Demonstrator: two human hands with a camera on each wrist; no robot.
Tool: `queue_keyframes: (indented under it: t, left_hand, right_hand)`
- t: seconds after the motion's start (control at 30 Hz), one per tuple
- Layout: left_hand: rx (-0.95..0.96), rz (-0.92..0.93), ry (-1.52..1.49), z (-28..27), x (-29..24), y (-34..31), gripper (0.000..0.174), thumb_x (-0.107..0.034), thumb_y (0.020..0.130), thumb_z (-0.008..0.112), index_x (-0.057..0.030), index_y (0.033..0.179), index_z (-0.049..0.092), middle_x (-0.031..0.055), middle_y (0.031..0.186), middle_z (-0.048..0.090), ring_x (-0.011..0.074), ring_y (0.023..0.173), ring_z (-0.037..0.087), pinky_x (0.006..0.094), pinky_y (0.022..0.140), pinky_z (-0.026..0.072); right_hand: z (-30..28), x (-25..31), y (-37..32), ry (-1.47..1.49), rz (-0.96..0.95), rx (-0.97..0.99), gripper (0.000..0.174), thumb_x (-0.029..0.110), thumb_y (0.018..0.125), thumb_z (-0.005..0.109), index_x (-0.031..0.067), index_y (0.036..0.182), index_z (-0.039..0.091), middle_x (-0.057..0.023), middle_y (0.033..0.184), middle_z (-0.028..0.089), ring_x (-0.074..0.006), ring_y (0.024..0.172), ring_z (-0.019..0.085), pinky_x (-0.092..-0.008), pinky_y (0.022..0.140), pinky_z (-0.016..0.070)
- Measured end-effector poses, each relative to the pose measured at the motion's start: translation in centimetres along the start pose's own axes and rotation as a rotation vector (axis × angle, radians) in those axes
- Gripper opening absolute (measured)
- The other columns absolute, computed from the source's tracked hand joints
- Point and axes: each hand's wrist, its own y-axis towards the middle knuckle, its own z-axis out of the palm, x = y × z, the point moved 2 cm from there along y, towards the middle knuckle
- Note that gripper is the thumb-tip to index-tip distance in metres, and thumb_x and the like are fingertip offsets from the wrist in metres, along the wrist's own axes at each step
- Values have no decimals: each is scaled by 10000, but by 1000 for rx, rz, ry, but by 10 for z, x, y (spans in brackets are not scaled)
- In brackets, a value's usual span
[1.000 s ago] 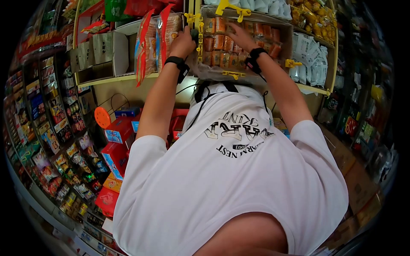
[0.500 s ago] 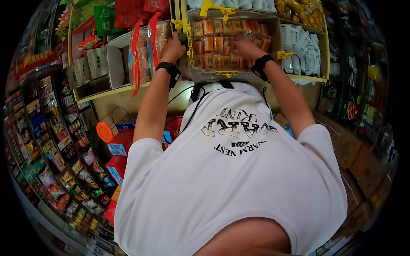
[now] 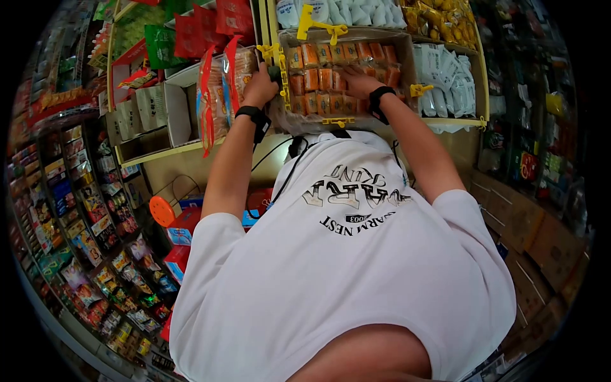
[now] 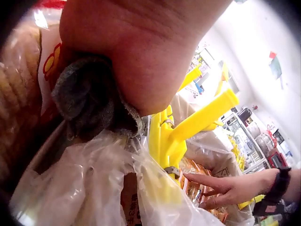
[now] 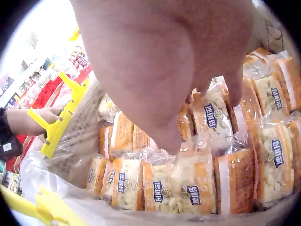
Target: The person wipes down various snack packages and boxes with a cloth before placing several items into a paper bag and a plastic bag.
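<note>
Gripping dark cloth [image 3: 273, 73] in the left hand [image 3: 261, 88]; touching orange-wrapped snack packets [image 3: 323, 79] inside the lined box [image 3: 407, 57] with the right hand [image 3: 361, 84], fingers mostly straight, nothing clasped. Possibly at risk of snagging wrappers by pressing between tight rows.

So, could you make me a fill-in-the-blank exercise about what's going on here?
The right hand touches small packets in clear and ____ wrapping.
A dark cloth is gripped by the other hand, the ____ one.
The plastic clip beside that cloth is ____.
The person's lettered shirt is ____.

Missing words: orange; left; yellow; white.
</note>
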Motion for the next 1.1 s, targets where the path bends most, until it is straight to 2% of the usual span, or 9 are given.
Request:
queue_keyframes:
  t: [0.17, 0.27, 0.37, 0.47, 0.6, 0.63, 0.73, 0.77, 1.1]
  left_hand:
    - [30, -25, 21, -2, -3, -2, 630, -271, 868, 633, -81, 1394, 345, 275, 1219, 568, 479, 961, 633, 563, 754, 538]
    - [1, -24, 30, -1, -3, -4, 632, -264, 868, 636, -84, 1397, 342, 276, 1220, 567, 479, 958, 634, 565, 742, 539]
    - [25, -51, 15, -3, -5, -5, 633, -252, 865, 638, -91, 1402, 343, 272, 1220, 566, 478, 953, 635, 572, 724, 536]
    - [15, -24, 10, -3, -6, -6, 629, -241, 867, 633, -100, 1407, 342, 279, 1208, 561, 484, 931, 635, 573, 696, 533]
    - [5, -29, 12, -1, -5, -6, 608, -222, 862, 625, -109, 1397, 358, 276, 1192, 563, 489, 906, 636, 568, 674, 528]
    - [-13, -8, -16, -2, -5, -7, 604, -214, 854, 627, -114, 1389, 363, 275, 1195, 566, 496, 957, 622, 571, 729, 520]
    - [-51, 28, -61, 1, -3, -6, 596, -208, 835, 628, -115, 1369, 379, 282, 1209, 575, 502, 1064, 593, 560, 856, 498]
    - [-73, 49, -78, 2, -2, -6, 585, -207, 824, 635, -105, 1350, 401, 284, 1210, 589, 492, 1085, 590, 547, 876, 495]
    - [-89, 167, -142, 6, 6, -5, 517, -111, 832, 648, -47, 1299, 435, 288, 1146, 611, 485, 1081, 582, 519, 865, 488]
  right_hand:
    - [5, -2, 11, -31, 76, 101, 789, 442, 955, 579, 183, 1587, 184, -163, 1633, 184, -364, 1502, 180, -475, 1207, 250]
    - [10, -13, 1, 55, 35, -62, 711, 397, 971, 581, 148, 1563, 277, -169, 1585, 312, -368, 1444, 322, -445, 1159, 327]
    - [11, -23, -23, 916, 53, -277, 487, 311, 984, 591, 33, 1379, 537, -162, 1327, 601, -285, 1170, 599, -370, 966, 478]
    - [9, -26, -67, 884, 120, -302, 470, 278, 1002, 577, 35, 1400, 517, -129, 1356, 585, -223, 1185, 594, -321, 964, 483]
    - [30, -29, -113, 771, 252, -398, 432, 264, 974, 593, 36, 1341, 574, -170, 1154, 685, -291, 1039, 666, -368, 904, 512]
    - [48, -33, -114, 620, 243, -513, 357, 280, 974, 555, 46, 1227, 644, -184, 1042, 704, -342, 967, 671, -425, 852, 522]
    - [72, -31, -120, 220, 293, -367, 339, 321, 981, 499, 62, 1073, 698, -168, 1004, 711, -367, 943, 657, -479, 808, 509]
    - [73, -25, -120, 175, 266, -480, 365, 355, 986, 462, 95, 953, 717, -140, 964, 719, -351, 932, 661, -500, 793, 489]
    - [67, -28, -114, 288, 255, -310, 397, 432, 986, 446, 170, 987, 744, -86, 972, 715, -313, 962, 657, -487, 831, 483]
